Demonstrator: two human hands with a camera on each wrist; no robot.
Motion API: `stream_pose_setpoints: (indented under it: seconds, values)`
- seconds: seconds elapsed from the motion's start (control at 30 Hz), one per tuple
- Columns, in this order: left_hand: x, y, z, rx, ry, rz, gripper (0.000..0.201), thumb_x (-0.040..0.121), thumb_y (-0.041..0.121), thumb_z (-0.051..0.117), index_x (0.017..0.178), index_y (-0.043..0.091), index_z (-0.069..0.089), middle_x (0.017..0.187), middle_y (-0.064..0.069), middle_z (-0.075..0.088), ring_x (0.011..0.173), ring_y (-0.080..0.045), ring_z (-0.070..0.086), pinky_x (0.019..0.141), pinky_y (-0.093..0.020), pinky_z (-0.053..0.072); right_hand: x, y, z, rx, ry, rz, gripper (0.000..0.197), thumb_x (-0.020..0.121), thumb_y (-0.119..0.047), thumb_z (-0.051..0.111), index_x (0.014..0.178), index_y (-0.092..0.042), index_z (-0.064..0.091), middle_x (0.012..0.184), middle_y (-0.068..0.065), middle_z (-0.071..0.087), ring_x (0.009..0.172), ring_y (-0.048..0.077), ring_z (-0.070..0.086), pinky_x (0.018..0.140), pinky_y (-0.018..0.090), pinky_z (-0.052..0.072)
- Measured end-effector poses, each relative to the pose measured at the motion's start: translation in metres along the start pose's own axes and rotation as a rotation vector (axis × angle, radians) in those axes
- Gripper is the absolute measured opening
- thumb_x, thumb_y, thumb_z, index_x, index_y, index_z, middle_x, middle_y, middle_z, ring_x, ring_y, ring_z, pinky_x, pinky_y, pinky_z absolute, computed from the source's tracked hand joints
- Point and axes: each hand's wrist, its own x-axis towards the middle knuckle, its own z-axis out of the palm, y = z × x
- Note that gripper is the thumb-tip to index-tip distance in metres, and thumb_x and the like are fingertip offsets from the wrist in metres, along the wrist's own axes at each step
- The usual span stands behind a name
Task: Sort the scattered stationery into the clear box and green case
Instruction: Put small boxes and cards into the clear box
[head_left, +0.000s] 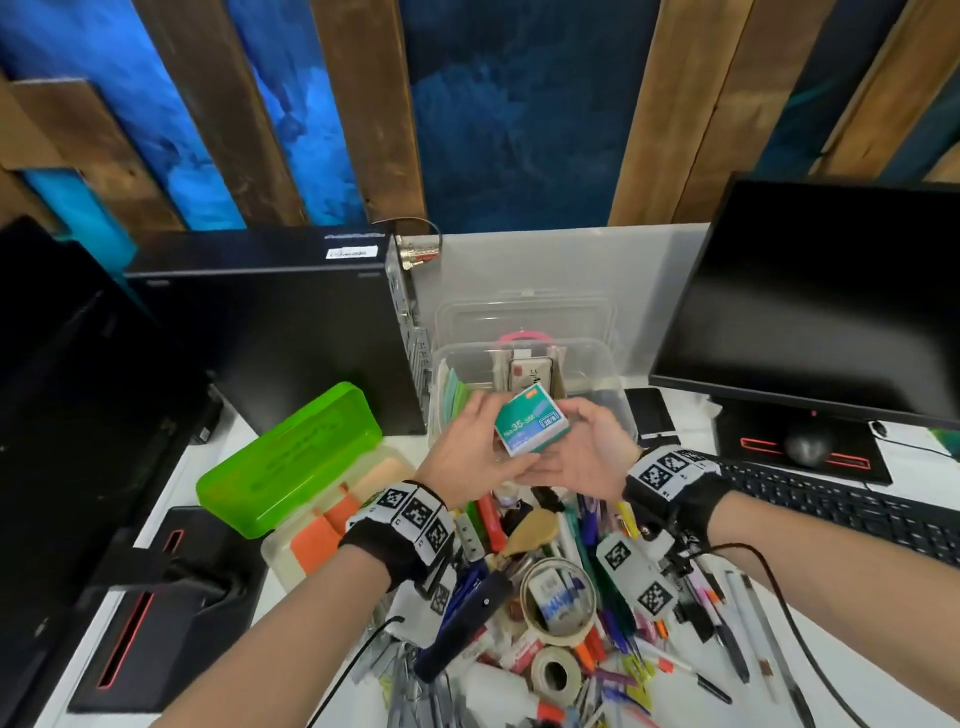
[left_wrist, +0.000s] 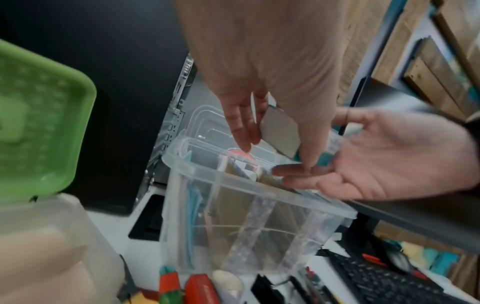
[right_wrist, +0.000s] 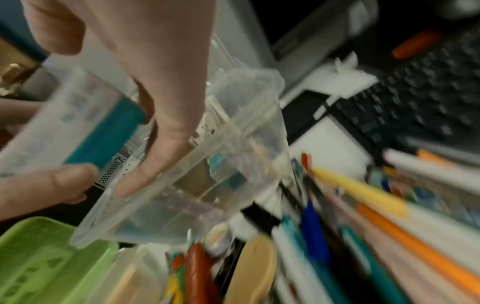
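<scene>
A teal and white staple box (head_left: 530, 423) hangs just above the front rim of the clear box (head_left: 597, 353). My left hand (head_left: 470, 447) pinches it from the left between thumb and fingers (left_wrist: 241, 123). My right hand (head_left: 589, 452) lies palm up under its right side with fingers straight (left_wrist: 306, 181), touching it. The right wrist view shows the staple box (right_wrist: 78, 123) blurred beside my right hand (right_wrist: 161, 92) over the clear box (right_wrist: 207, 164). The green case (head_left: 291, 457) stands open at the left. Pens and markers (head_left: 587, 530) are heaped in front.
A black computer tower (head_left: 285, 322) stands behind the green case. A monitor (head_left: 821, 301) and keyboard (head_left: 831, 509) fill the right side, and a dark phone (head_left: 652, 410) lies beside the clear box. Tape rolls (head_left: 558, 597) and glue lie in the heap.
</scene>
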Motion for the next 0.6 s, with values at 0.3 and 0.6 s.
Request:
stream_pose_setpoints:
  seconds: [0.3,0.6]
  values:
    - [0.044,-0.020,-0.004,0.067,-0.148,-0.011,0.069,0.078,0.035,0.073,0.137,0.018,0.043,0.116,-0.002,0.046,0.109,-0.016,0.049,0.095,-0.031,0.042,0.033,-0.048,-0.021,-1.660,0.094,-0.254,0.072,0.073,-0.032,0.079,0.133,-0.020,0.041,0.123,-0.001,0.044,0.110,0.013,0.047,0.092,0.029,0.043]
    - [0.077,-0.031,0.007,0.361,-0.240,-0.258,0.107,0.074,0.057,0.070,0.151,0.015,0.008,0.154,-0.009,0.023,0.138,-0.029,0.026,0.113,-0.052,0.022,0.088,-0.093,-0.025,-2.011,0.311,-0.211,0.059,0.069,-0.049,0.074,0.116,-0.020,0.054,0.109,0.000,0.061,0.099,0.019,0.051,0.080,0.034,0.047]
